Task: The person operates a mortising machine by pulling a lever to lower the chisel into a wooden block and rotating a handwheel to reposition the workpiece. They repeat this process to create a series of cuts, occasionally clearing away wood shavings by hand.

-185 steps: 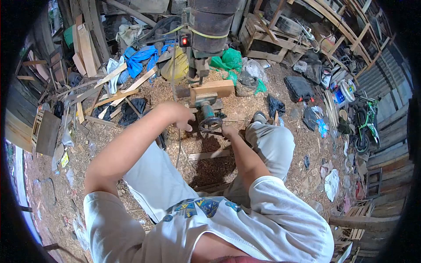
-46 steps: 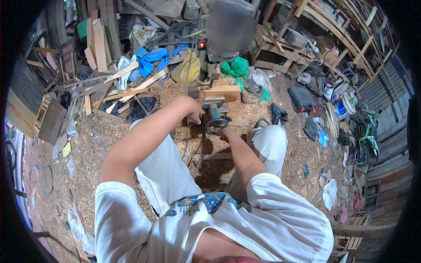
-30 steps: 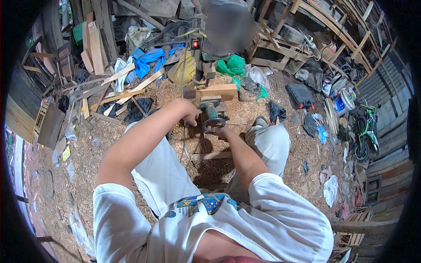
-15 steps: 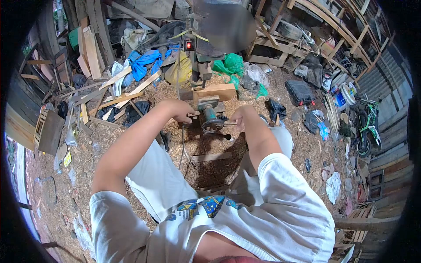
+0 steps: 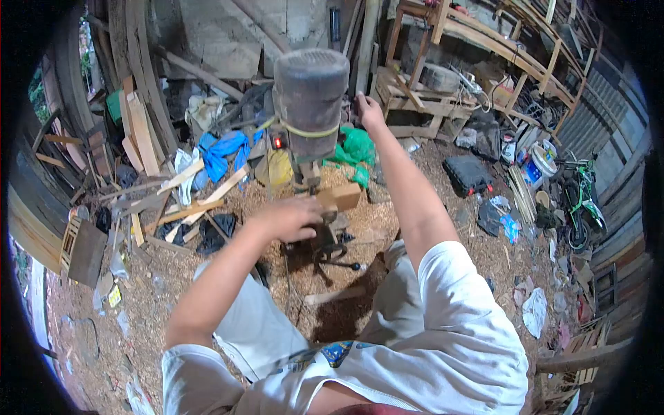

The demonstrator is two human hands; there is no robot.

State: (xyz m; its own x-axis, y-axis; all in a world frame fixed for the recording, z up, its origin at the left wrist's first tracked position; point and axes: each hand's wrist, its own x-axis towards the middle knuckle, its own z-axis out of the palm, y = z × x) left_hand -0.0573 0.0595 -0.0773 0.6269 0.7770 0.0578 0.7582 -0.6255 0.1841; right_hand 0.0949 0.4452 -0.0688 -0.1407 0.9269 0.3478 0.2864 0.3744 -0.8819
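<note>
In front of me stands an upright drilling machine with a dark, dusty motor housing [image 5: 311, 97] and a lit red switch [image 5: 279, 142]. A wood block [image 5: 340, 198] sits in the vise below it. A handwheel [image 5: 330, 254] with a dark-knobbed handle juts toward me. My left hand [image 5: 294, 218] lies over the left side of the vise, fingers stretched toward the block and slightly blurred. Raised to the right of the motor, my right hand [image 5: 369, 111] has its fingers curled closed; what they hold is hidden.
Wood chips cover the ground. Loose wood strips [image 5: 183, 220] and a blue cloth [image 5: 225, 153] lie at the left. A green plastic bag [image 5: 358, 149] is behind the machine. On the right are a black case [image 5: 468, 173], a white bucket [image 5: 541, 162] and a small green bike [image 5: 585, 200].
My right hand has left the handwheel area and risen beside the motor. My left hand has moved onto the vise near the block. The block sits more angled, and the view has tilted up.
</note>
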